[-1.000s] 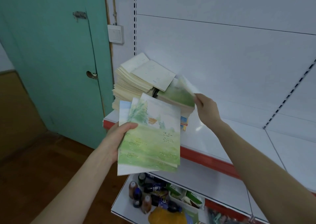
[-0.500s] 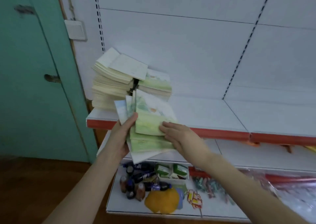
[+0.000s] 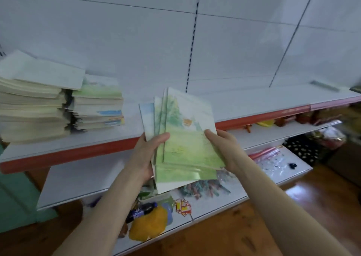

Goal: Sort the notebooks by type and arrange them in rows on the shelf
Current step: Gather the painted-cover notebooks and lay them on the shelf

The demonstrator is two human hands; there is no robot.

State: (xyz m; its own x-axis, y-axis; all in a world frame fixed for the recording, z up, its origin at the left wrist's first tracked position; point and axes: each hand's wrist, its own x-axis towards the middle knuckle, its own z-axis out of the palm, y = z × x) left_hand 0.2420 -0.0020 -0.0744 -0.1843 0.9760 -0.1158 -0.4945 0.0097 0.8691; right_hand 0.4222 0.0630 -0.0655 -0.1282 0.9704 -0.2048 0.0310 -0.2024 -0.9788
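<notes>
I hold a fanned bunch of green landscape-cover notebooks [image 3: 183,138] in front of the white shelf [image 3: 244,107] with its red front edge. My left hand [image 3: 145,156] grips the bunch at its left edge, thumb on top. My right hand [image 3: 224,150] holds the right edge, thumb on the top cover and fingers underneath. On the shelf's left stand two piles: a tall pile of cream notebooks [image 3: 31,103] and, beside it, a shorter pile with a green-cover notebook on top [image 3: 97,105].
White shelf board stretches from the piles to the far right. Lower shelves [image 3: 82,179] carry small bottles, a yellow object [image 3: 148,224], coloured packets and plastic bags. Wooden floor lies below. A teal door edge shows at the far left.
The view has swung right, so the piles now sit at the far left. My right hand came back from the pile to the held bunch and now grips its right edge.
</notes>
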